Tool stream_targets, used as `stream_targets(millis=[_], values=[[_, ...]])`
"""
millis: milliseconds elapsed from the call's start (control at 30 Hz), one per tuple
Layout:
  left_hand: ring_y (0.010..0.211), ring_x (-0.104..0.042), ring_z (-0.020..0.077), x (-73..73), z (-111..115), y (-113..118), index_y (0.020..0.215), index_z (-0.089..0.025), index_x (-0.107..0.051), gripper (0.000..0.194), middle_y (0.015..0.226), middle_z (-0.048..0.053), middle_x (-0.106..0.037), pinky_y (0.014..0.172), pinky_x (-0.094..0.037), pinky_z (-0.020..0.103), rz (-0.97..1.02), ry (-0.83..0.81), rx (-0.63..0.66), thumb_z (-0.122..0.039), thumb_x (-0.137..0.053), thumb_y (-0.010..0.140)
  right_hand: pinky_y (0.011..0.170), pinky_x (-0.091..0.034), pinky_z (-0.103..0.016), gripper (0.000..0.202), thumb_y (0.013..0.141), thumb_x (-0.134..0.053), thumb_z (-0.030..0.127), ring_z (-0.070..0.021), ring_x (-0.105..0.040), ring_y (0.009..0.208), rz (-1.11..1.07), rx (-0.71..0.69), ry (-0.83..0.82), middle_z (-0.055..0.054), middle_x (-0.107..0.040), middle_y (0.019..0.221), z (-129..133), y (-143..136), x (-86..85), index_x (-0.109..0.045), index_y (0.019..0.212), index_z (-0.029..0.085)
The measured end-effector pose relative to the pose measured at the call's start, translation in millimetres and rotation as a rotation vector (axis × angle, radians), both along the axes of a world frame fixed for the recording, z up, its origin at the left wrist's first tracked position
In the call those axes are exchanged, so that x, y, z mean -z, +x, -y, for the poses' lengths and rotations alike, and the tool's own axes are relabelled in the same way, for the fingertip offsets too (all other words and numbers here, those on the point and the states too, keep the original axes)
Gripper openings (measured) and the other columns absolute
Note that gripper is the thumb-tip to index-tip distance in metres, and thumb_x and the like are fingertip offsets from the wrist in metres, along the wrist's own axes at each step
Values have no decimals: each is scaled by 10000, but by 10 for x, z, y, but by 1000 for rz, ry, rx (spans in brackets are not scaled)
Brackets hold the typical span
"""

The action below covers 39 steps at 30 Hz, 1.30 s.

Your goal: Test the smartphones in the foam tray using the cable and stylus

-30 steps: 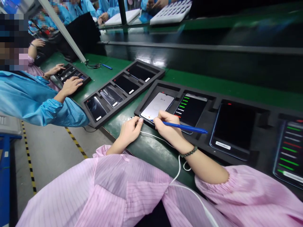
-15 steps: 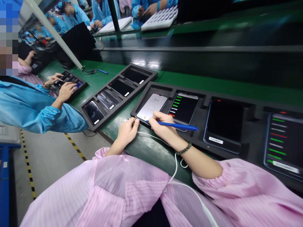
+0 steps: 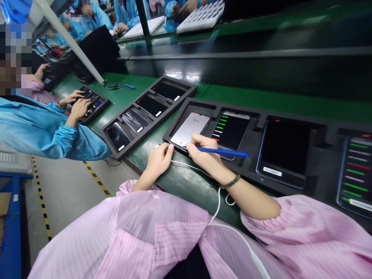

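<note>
My right hand (image 3: 205, 152) is closed around a blue pen (image 3: 225, 151), its tip end at the lower edge of a white-screened phone (image 3: 190, 130). That phone lies in the leftmost pocket of a dark foam tray (image 3: 263, 181). Curled at the tray's near left corner is my left hand (image 3: 159, 158), thumb by the phone's bottom edge; what its fingers hold is too small to make out. Beside the white-screened phone lies one with green and red text lines (image 3: 232, 130). Further right are a black-screened phone (image 3: 285, 151) and another with text lines (image 3: 359, 170).
A second tray (image 3: 133, 140) of phones stands to the left. Beyond it a person in a blue sleeve (image 3: 52, 131) works at another tray (image 3: 106, 104). A white cable (image 3: 217, 205) runs over the table edge. A slanted post (image 3: 69, 40) rises at the upper left.
The whole view has shifted slightly, so trays and hands appear a little further right. Both hands keep nearly the same pose at the white-screened phone.
</note>
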State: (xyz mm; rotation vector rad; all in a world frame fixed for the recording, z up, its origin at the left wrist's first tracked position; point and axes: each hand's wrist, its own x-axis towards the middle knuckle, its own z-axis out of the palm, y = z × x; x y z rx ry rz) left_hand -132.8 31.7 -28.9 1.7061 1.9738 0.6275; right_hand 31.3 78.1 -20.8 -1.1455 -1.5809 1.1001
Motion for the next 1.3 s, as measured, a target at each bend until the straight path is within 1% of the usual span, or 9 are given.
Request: stream_targets(millis=[367,500,600,700,767,833,967,1067,1300], values=[[662,-602,157,3,-2,-9,923,-221,-652,291,717,-20,-657,682,-409,267,-2,-5,0,-393,-439,1025,504,-306,-276,266,676,-522,311,-127,-413,490,-55,11,-22,30,-425,462,-12,9,15,-322,518,236],[656,-597,160,7,-9,-12,923,-223,-655,299,685,-24,-635,670,-404,267,8,-15,-7,-408,-441,1019,526,-385,-288,194,719,-578,361,-149,-493,503,-200,113,-22,28,-530,527,-46,-2,20,-448,633,245],[653,-592,164,3,-16,-15,914,-221,-655,313,656,-24,-609,650,-389,265,27,-24,-9,-423,-439,1016,706,-469,-352,205,813,-602,439,-194,-604,675,-230,228,99,-15,-649,684,-116,27,5,-584,779,238],[649,-586,166,-9,-18,-20,892,-218,-650,322,640,-24,-591,654,-385,268,37,-22,-3,-429,-440,1012,978,-376,-467,286,918,-534,463,-237,-604,899,13,284,245,-54,-706,856,-211,84,9,-653,789,237],[647,-586,167,-18,-15,-23,884,-219,-650,322,632,-25,-585,663,-389,271,34,-21,1,-427,-439,1011,1048,-265,-525,314,949,-496,445,-257,-566,972,164,289,250,-58,-704,899,-258,104,38,-677,794,242],[650,-590,169,-22,-12,-23,888,-223,-654,320,626,-26,-584,667,-393,270,29,-23,3,-423,-438,1012,1048,-211,-557,307,954,-481,422,-274,-535,1017,251,265,228,-63,-686,898,-279,99,85,-708,834,253],[659,-604,171,-18,-11,-16,905,-224,-664,314,640,-23,-605,663,-400,269,35,-23,-2,-416,-442,1015,1025,-202,-564,303,945,-490,394,-289,-492,1059,339,206,269,-73,-611,836,-267,68,170,-730,822,256],[664,-613,167,-10,-11,-12,905,-223,-669,305,666,-20,-630,674,-412,270,43,-17,-3,-401,-449,1018,1030,-200,-568,310,944,-492,373,-280,-494,1027,364,238,267,-64,-562,785,-260,80,185,-713,770,243],[661,-603,162,3,3,-13,878,-222,-639,315,656,-27,-607,688,-417,269,68,-8,0,-416,-437,1021,1017,-187,-573,276,922,-495,391,-291,-537,1019,268,311,227,-75,-657,869,-260,100,143,-688,801,236]])
